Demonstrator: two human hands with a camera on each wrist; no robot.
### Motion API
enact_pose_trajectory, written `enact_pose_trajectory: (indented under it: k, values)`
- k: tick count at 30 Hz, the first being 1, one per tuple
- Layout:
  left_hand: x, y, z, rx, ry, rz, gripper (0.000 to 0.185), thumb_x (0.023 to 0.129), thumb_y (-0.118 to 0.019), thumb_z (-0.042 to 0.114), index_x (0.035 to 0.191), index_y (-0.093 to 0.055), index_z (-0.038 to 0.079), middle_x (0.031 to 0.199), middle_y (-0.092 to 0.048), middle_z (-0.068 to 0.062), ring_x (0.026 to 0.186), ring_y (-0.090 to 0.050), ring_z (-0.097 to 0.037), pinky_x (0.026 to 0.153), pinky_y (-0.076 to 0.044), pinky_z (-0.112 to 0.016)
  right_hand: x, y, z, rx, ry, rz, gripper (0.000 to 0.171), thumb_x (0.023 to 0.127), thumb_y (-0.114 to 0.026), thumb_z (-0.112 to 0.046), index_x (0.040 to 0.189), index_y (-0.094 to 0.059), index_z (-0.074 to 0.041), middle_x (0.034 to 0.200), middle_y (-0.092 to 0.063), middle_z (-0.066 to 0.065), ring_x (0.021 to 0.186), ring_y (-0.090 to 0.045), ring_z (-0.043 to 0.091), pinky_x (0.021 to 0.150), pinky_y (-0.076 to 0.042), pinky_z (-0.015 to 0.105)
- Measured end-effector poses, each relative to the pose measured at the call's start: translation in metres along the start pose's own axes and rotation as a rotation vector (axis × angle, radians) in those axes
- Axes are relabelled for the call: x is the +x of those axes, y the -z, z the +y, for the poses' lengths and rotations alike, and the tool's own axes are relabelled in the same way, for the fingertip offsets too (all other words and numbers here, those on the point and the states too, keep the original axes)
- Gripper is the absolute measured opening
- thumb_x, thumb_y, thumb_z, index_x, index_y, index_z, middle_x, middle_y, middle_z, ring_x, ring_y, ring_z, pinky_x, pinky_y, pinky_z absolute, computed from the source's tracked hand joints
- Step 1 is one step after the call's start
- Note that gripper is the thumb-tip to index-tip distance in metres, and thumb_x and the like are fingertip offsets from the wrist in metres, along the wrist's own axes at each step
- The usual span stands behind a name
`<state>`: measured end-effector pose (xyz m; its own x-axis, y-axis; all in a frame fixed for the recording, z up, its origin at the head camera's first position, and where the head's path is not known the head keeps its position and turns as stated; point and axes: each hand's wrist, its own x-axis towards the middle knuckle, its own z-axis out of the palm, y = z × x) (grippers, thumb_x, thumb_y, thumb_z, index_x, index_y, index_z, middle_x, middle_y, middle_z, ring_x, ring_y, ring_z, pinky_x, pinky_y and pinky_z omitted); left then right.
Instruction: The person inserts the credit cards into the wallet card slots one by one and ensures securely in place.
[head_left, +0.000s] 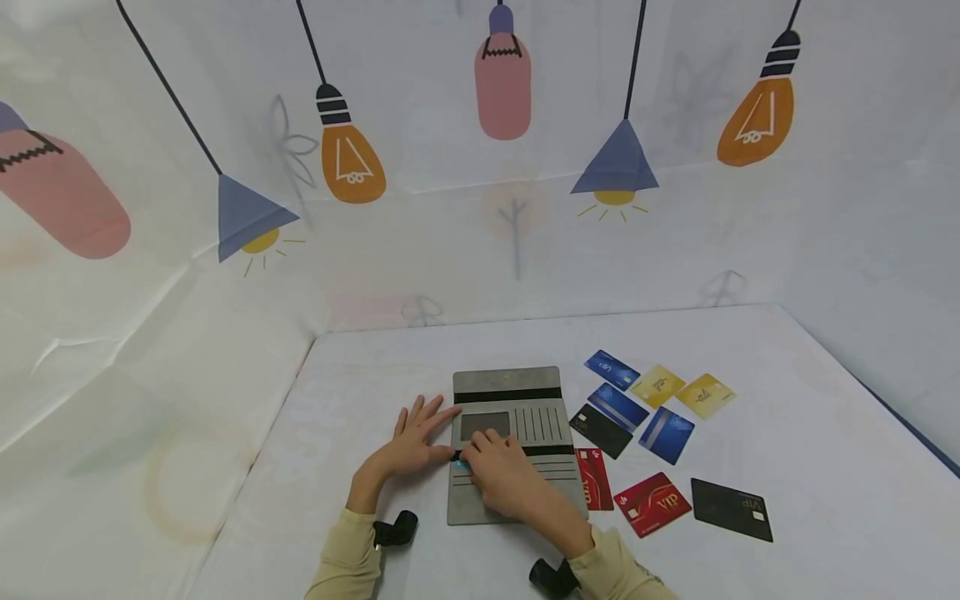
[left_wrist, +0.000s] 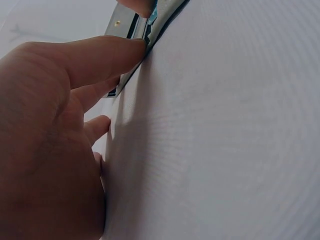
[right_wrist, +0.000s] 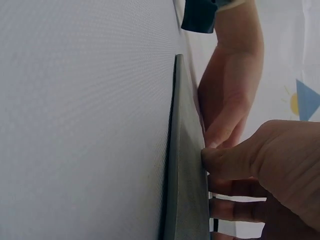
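The left hand [head_left: 408, 437] lies flat, fingers spread, steadying the open grey wallet [head_left: 510, 442] on the desk [head_left: 787, 400]. The right hand [head_left: 498, 467] pinches a light-blue card [head_left: 461, 467] at a slot — loose cards [head_left: 660, 433] wait alongside.

Head view: bright, even, diffuse light; faint soft shadows; wide-angle bend at edges. Wrist views: dimmer, near skin blurred, white surface [left_wrist: 225, 140] slightly washed out; darkened corners.
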<state>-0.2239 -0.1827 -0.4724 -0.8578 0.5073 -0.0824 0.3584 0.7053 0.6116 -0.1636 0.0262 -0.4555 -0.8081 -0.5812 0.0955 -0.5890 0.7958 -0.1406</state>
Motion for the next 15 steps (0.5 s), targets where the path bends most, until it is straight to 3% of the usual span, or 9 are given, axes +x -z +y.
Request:
enact_pose_trajectory:
  k: [15]
  values:
    - [-0.0002, -0.0001, 0.0008, -0.001, 0.003, 0.002, 0.065, 0.092, -0.062, 0.027, 0.152, -0.04, 0.015, 0.164, -0.015, -0.019, 0.15, 0.007, -0.044, 0.116, 0.008, -0.063, -0.0004, -0.0027, -0.0037, -0.087, 0.018, 0.049, 0.02, 0.093, -0.068, -0.02, 0.113, -0.067, -0.015, 0.104, -0.06, -0.001, 0.098, -0.056, 0.017, 0.083, -0.053, 0.041]
